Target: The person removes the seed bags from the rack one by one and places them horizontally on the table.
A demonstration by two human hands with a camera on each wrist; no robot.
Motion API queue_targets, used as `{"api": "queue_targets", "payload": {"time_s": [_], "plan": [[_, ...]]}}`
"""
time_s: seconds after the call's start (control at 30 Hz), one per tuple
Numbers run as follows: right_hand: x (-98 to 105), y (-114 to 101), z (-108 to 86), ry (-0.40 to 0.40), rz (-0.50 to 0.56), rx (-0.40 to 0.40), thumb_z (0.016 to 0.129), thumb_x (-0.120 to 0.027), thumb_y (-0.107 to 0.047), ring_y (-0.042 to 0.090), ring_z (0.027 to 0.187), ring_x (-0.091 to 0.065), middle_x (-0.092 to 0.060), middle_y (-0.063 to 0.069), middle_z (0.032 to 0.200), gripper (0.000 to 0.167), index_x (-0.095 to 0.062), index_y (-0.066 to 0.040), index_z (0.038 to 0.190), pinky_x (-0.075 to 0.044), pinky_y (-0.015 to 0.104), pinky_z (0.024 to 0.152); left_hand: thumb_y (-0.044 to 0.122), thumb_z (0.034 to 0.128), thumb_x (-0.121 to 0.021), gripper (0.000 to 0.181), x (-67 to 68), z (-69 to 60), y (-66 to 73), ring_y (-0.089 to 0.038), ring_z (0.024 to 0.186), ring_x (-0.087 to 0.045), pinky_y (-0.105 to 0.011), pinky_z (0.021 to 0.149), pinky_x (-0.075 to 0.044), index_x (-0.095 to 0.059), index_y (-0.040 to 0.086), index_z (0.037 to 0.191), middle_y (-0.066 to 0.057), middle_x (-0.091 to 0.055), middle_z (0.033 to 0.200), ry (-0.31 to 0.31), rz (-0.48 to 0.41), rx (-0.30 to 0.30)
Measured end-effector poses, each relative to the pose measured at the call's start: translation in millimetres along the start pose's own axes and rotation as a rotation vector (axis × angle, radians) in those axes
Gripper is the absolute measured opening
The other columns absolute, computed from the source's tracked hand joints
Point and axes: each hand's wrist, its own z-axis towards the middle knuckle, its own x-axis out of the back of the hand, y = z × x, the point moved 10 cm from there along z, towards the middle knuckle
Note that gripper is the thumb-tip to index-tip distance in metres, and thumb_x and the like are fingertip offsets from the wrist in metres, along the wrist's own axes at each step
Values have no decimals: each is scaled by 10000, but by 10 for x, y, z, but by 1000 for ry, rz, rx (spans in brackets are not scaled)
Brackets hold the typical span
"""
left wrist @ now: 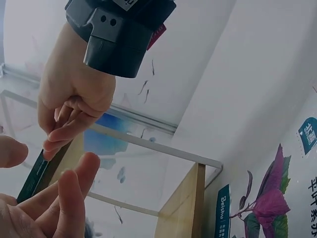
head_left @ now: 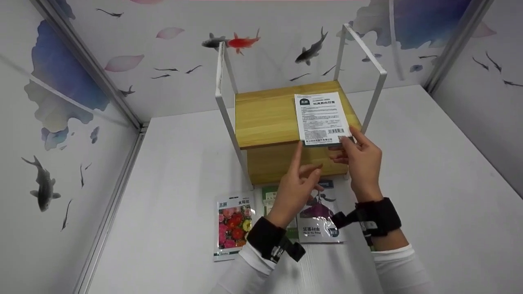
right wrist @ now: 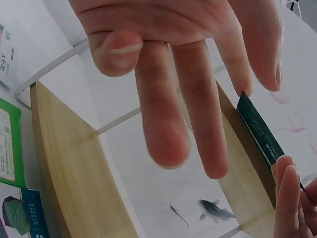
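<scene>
A white seed packet point(head_left: 322, 118), its printed back facing up, lies on the upper wooden board point(head_left: 265, 118) of a small two-tier shelf, near the board's right side. My right hand point(head_left: 365, 161) pinches the packet's near right corner, its other fingers loosely extended below the board. At the near left corner, the extended index finger of my left hand point(head_left: 296, 190) touches the packet's edge. The dark green strip point(right wrist: 260, 131) along that edge shows in the right wrist view, between both hands. In the left wrist view my left hand point(left wrist: 47, 208) has its fingers spread.
On the white table before the shelf lie a flower seed packet point(head_left: 235, 224), a green packet point(head_left: 269, 192) partly hidden by my left arm, and a purple-leaf packet point(head_left: 320, 224). White metal frames point(head_left: 374, 98) rise at both shelf sides. Patterned wall panels point(head_left: 179, 61) stand behind.
</scene>
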Motion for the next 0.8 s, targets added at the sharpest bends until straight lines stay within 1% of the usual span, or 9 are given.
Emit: {"api": "queue_targets", "payload": {"time_s": [0.07,0.13,0.2,0.3,0.47,0.53,0.63,0.73,0.8], "plan": [[25,0,-47,0,8,0,852,-611,-179,263,617,-634,-651,177,887,477,-467,-60,1291,-516,308,552,319,899,-525,728,-6,-14,-3,-235,765,-628,-335,535,-503,-31,332,1433,-3,-553,1198,7,-24,-2],[45,3,-98,-5,11,-4,849,-615,-172,262,607,-633,-653,175,884,466,-480,-58,1281,-516,307,545,309,911,-507,709,-3,-28,-9,-229,777,-627,-328,529,-496,-32,306,1437,-31,-550,1207,17,-17,-4],[60,3,-148,-14,7,-10,847,-618,-169,261,608,-634,-655,179,864,463,-487,-63,1277,-515,305,541,301,920,-492,697,5,-34,-14,-209,778,-626,-324,528,-488,-29,277,1441,-61,-551,1205,30,7,-9],[66,-9,-208,-42,-2,-15,850,-615,-176,264,614,-633,-647,201,813,478,-469,-76,1294,-516,300,547,324,923,-478,690,19,-3,-27,-162,756,-624,-310,554,-484,-30,252,1443,-49,-581,1155,59,65,-30],[55,-53,-287,-103,-1,-15,857,-607,-174,268,608,-623,-628,229,771,512,-427,-65,1323,-516,297,549,416,904,-470,709,36,96,-179,-107,695,-599,-287,566,-482,-7,312,1431,28,-635,889,105,127,-65],[58,-56,-321,-123,7,-18,857,-607,-172,270,597,-622,-624,234,763,522,-416,-55,1328,-516,299,546,471,891,-458,719,36,106,-225,-92,612,-564,-276,504,-457,11,344,1421,43,-604,735,120,170,-84],[81,-41,-378,-141,13,-25,858,-605,-171,271,586,-623,-623,236,749,532,-402,-46,1334,-516,299,541,547,871,-426,745,27,81,-239,-112,463,-468,-272,397,-383,39,344,1417,25,-519,589,144,269,-115],[120,-25,-432,-147,27,-26,859,-603,-160,273,583,-624,-622,240,742,533,-396,-35,1335,-516,300,537,585,860,-399,766,13,36,-221,-113,410,-402,-262,365,-330,55,322,1418,22,-451,535,167,371,-147],[146,-26,-464,-148,30,-21,860,-602,-159,274,581,-622,-622,242,741,531,-398,-35,1334,-516,301,538,587,859,-400,776,-5,11,-213,-90,442,-428,-250,383,-340,61,312,1419,48,-464,548,173,392,-159]]}}
